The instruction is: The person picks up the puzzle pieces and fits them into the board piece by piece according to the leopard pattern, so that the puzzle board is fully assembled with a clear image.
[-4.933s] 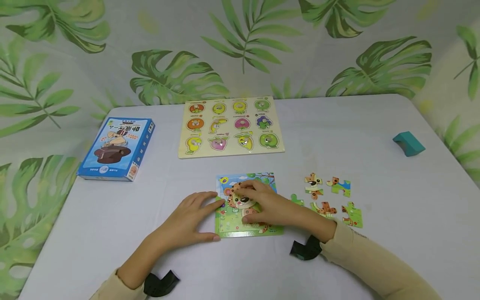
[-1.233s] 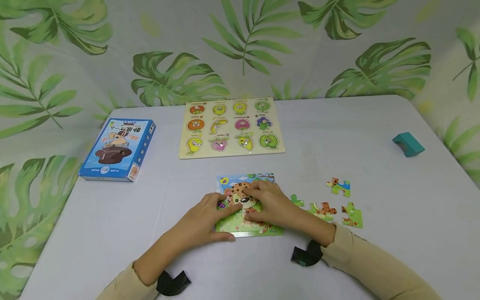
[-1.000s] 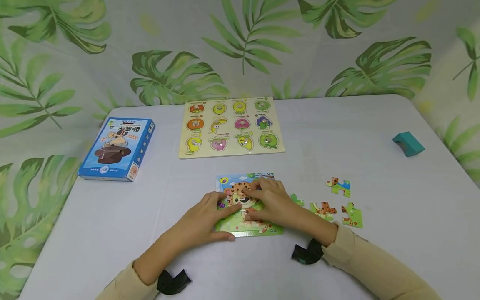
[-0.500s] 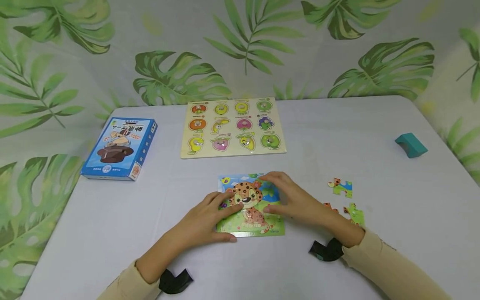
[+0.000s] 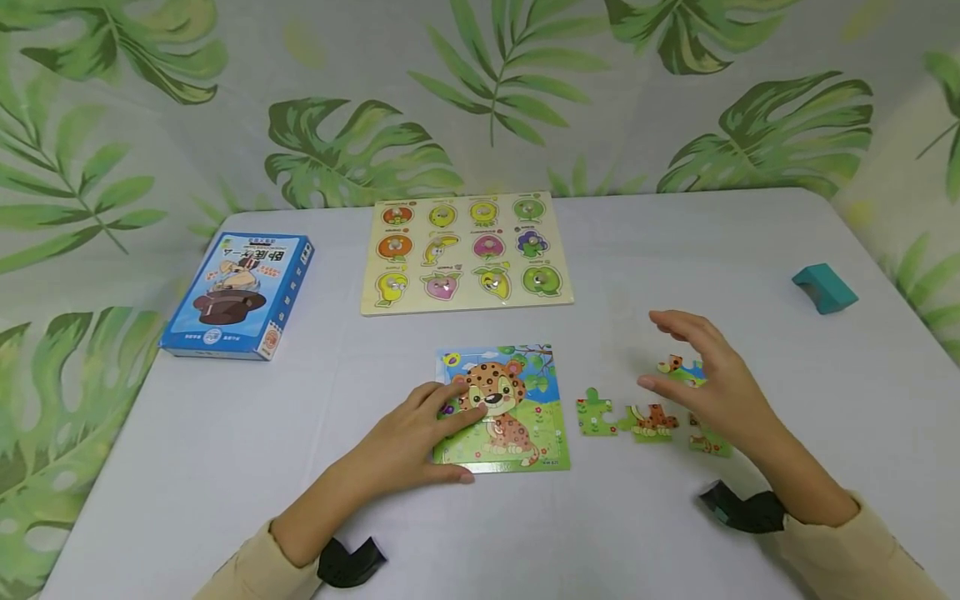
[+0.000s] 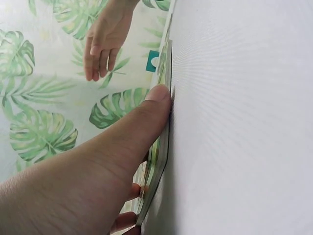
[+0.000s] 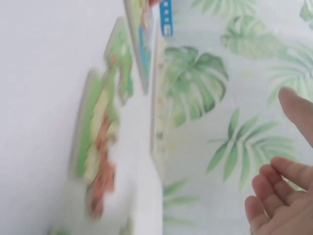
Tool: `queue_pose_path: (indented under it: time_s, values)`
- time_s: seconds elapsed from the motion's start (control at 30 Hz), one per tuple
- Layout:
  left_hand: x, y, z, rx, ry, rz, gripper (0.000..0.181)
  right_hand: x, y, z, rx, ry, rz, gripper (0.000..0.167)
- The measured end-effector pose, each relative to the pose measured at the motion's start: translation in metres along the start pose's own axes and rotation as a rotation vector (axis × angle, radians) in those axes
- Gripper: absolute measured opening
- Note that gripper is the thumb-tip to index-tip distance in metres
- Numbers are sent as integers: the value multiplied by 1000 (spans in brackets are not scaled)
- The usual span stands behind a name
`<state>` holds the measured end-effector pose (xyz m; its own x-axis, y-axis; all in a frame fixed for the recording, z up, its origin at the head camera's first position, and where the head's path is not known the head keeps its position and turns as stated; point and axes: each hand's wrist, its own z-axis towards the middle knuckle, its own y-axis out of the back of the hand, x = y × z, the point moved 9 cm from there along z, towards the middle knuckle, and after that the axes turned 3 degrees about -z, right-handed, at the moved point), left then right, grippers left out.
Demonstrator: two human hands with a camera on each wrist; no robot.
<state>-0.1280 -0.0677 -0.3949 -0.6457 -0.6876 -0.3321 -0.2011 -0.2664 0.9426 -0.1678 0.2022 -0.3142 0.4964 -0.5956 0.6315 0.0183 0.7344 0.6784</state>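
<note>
In the head view a jigsaw puzzle (image 5: 551, 433) with a spotted leopard cub picture lies flat on the table. My left hand (image 5: 420, 437) rests on its left side, fingers on the picture and thumb at the front edge. The left wrist view shows that thumb (image 6: 157, 95) extended against the board's edge. My right hand (image 5: 731, 392) hovers above the loose pieces, thumb and fingers apart, holding nothing. Loose jigsaw pieces lie right of the puzzle: a green one (image 5: 594, 419), a spotted-body one (image 5: 654, 425) and others partly hidden by the right hand.
A wooden fruit peg board (image 5: 467, 258) lies at the back. On the left is a blue game box (image 5: 232, 292). A teal arch block (image 5: 825, 287) stands at the far right.
The cub-face piece has left the loose group; the puzzle's picture has filled in. My right hand has since moved right, off the puzzle. My left hand has shifted slightly further onto it.
</note>
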Motion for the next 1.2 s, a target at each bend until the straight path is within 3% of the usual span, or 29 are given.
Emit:
queue_pose_path:
  time_s: [0.17, 0.4, 0.73, 0.9, 1.2]
  values:
    - [0, 1, 0, -2, 0, -2, 76, -27, 11, -15, -25, -93, -31, 73]
    - [-2, 2, -1, -7, -4, -13, 76, -62, 9, -26, 14, -190, -37, 66]
    - [2, -1, -1, 29, 41, -37, 76, -94, -6, -34, 199, -264, -98, 63]
    - [2, -1, -1, 23, 39, -46, 77, -100, -9, -35, 224, -252, -105, 57]
    - [1, 0, -1, 12, 27, -43, 76, -93, -9, -33, 180, -221, -133, 36]
